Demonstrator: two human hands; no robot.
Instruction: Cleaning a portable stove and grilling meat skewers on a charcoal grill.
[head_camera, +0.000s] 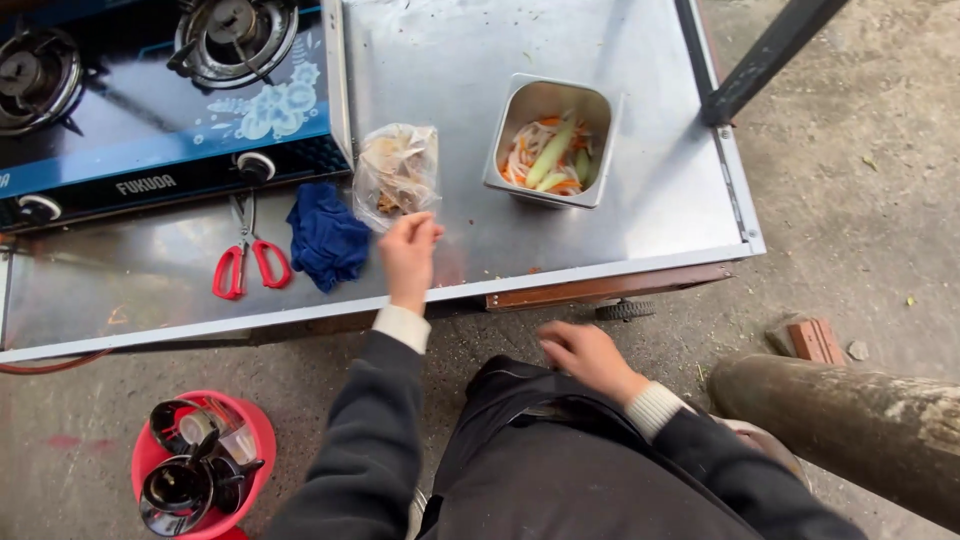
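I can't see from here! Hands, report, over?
Left hand pinching clear food bag. Right hand curled at waist, holding nothing visible. Blue cloth beside bag, apart.

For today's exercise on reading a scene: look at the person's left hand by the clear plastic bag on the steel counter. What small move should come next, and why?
Probably close the left hand on the clear plastic bag. Its fingers sit at the bag's lower edge, seemingly not yet gripping, while the right hand rests low by the lap, away from the counter.
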